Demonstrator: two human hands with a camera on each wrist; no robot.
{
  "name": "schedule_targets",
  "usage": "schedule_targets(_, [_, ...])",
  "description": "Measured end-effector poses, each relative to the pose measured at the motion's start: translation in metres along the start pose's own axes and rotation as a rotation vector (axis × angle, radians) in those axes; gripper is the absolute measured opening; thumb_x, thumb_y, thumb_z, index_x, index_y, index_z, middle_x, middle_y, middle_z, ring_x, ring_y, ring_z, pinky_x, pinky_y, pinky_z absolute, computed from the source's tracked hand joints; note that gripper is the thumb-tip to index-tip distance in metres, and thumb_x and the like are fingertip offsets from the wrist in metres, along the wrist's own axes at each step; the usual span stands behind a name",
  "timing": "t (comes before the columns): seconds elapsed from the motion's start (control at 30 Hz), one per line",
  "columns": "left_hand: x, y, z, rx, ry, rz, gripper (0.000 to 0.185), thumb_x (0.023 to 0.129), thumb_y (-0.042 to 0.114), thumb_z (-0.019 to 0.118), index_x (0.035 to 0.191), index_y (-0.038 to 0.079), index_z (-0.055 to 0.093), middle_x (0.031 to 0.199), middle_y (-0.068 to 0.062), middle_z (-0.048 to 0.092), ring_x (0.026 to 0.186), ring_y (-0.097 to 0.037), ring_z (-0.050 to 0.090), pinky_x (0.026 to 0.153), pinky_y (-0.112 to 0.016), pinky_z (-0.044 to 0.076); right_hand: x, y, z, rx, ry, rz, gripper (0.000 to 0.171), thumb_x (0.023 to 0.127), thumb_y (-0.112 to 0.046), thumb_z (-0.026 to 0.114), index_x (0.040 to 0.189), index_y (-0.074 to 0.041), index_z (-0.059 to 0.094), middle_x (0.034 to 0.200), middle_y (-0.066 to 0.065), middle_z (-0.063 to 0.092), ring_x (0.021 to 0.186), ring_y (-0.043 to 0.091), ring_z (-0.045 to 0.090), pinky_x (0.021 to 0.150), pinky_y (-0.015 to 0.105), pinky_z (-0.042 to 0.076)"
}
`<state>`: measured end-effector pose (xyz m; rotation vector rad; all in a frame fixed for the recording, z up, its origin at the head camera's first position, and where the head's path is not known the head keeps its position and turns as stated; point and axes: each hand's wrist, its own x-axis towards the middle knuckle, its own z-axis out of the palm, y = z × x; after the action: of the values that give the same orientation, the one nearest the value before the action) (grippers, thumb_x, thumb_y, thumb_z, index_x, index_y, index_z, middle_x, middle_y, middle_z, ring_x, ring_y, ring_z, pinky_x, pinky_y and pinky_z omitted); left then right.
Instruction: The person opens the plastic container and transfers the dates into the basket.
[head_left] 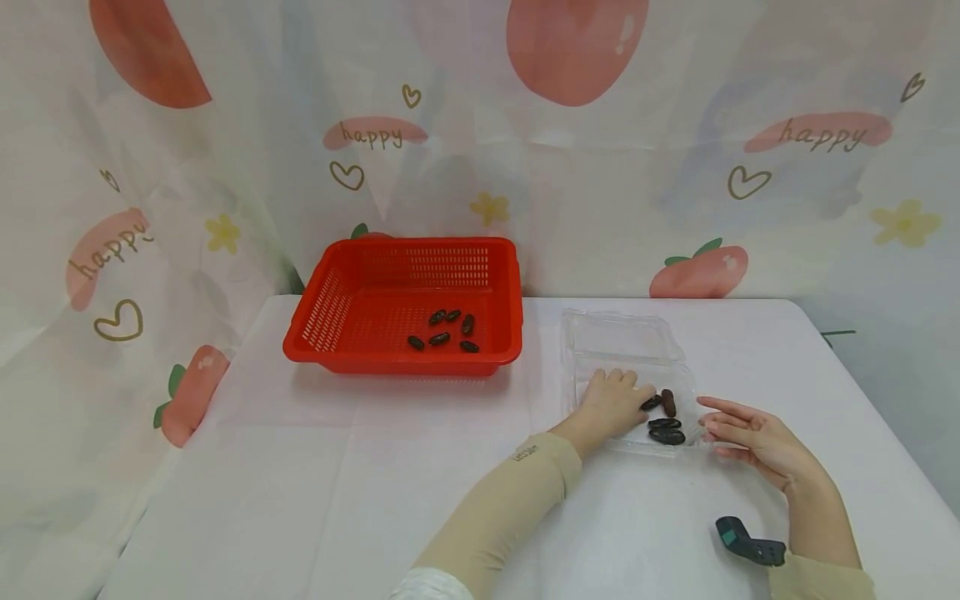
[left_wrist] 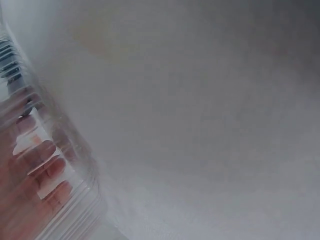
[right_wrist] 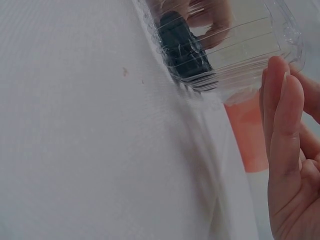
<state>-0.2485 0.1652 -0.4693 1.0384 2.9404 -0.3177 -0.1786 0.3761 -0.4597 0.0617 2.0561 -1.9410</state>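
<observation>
One clear box (head_left: 626, 337), lid open toward the far side, sits on the white table (head_left: 390, 483) right of centre. It holds four dates (head_left: 666, 421): dark, glossy, oblong, bunched at its near right. A red basket (head_left: 405, 304) stands far left of the box, well apart, with six more dates (head_left: 442, 329) on its floor.

The left hand (head_left: 611, 404) lies inside the box, fingertips touching the leftmost date; whether they pinch it cannot be told. The right hand (head_left: 750, 437) stands just outside the box's right wall, fingers straight and released, holding nothing; the right wrist view shows them (right_wrist: 285, 115) just beside the ribbed plastic corner.

The box's right edge is near the table's right side. Open cloth runs between box and basket and across the whole near left. A dark gadget (head_left: 748, 543) lies by the right forearm at the near edge.
</observation>
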Motion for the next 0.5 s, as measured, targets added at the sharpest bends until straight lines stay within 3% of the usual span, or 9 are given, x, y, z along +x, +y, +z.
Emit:
schedule_targets(0.13, [-0.0002,0.0021,-0.0021,0.005,-0.009,0.006,0.04,0.09,0.057,0.039,0.128,0.044,0.04,0.12,0.014,0.046,0.107,-0.006,0.043,0.08,-0.024,0.032,-0.0003,0.0,-0.0007,0.001,0.004,0.008,0.035,0.091,-0.006,0.054,0.106,-0.037,0.063,0.091,-0.01,0.064,0.077,0.007,0.063,0.065,0.024,0.052])
schedule_targets(0.5, [-0.0043,0.0058,-0.0039,0.062,0.069,-0.002,0.03,0.092,0.048,0.04,0.122,0.046,0.045,0.113,0.014,0.049,0.101,-0.005,0.046,0.073,-0.022,0.032,-0.0012,-0.0012,0.0002,0.015,-0.001,0.018,0.034,0.091,-0.007,0.054,0.105,-0.037,0.063,0.091,-0.01,0.064,0.078,0.007,0.063,0.066,0.024,0.052])
